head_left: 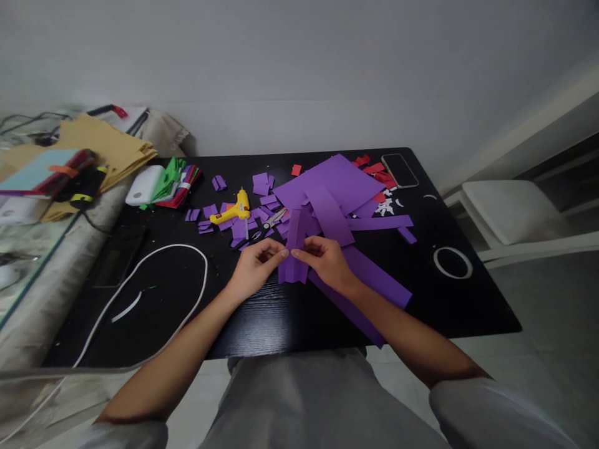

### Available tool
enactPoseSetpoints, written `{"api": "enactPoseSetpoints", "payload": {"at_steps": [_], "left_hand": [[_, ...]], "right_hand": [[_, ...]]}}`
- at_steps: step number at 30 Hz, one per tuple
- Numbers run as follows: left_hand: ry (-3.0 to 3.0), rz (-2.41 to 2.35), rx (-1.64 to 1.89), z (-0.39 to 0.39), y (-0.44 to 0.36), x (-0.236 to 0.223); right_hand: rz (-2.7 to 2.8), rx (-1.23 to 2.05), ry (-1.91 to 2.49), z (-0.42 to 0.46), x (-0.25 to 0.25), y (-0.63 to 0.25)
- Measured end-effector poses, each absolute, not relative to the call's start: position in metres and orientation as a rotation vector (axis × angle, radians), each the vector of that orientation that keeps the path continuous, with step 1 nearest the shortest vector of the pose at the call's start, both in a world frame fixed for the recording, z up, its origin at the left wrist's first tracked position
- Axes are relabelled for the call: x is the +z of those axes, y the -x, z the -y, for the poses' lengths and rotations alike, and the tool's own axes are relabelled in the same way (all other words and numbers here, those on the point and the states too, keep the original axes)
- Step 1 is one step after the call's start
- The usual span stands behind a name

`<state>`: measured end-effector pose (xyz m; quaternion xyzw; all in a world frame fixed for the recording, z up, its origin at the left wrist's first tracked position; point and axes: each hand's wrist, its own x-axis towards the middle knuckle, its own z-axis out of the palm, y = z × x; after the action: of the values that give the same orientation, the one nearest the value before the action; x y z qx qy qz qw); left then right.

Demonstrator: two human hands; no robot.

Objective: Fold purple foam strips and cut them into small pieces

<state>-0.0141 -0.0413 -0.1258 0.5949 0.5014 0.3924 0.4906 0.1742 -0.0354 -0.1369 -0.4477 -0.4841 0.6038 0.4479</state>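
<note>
In the head view, the left hand [256, 265] and the right hand [330, 262] both pinch a folded purple paper [294, 229] with thumb and fingers, and the two thumb tips nearly meet. The folded paper is in the middle, in from the near edge of the black table [253, 330]. Black table top shows between it and that edge, and also to the left, up to the loop of white cord [206, 267]. Past the hands it is crowded: a yellow glue gun [241, 206], scissors [276, 217], little purple pieces [239, 231] and a big purple sheet [337, 174]. A long purple strip [374, 274] lies under the right arm, and one corner gets to the near edge. A white ring [453, 275] lies near the right edge, and a phone [399, 170] is by the far right corner
</note>
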Motion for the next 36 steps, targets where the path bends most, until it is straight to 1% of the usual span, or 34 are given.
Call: {"api": "enactPoseSetpoints", "payload": {"at_steps": [6, 9, 16, 28, 36], "left_hand": [[-1.465, -1.139, 0.822, 0.0378, 0.0171, -0.1257], [-1.487, -1.143, 0.819, 0.037, 0.0184, -0.127], [-1.476, -1.167, 0.84, 0.0365, 0.0201, -0.1276], [-1.351, -1.144, 0.886, 0.0389, 0.0135, -0.1289], [-1.336, -1.175, 0.866, 0.0366, 0.0168, -0.1277]], "right_hand": [[1.177, 1.532, 1.136, 0.0349, -0.1383, -0.174], [1.156, 1.55, 1.137, 0.0345, -0.1374, -0.1743], [1.074, 1.754, 1.121, 0.0317, -0.137, -0.1771], [1.057, 1.826, 1.133, 0.0335, -0.1361, -0.1764], [1.178, 1.746, 1.168, 0.0326, -0.1339, -0.1785]]}}
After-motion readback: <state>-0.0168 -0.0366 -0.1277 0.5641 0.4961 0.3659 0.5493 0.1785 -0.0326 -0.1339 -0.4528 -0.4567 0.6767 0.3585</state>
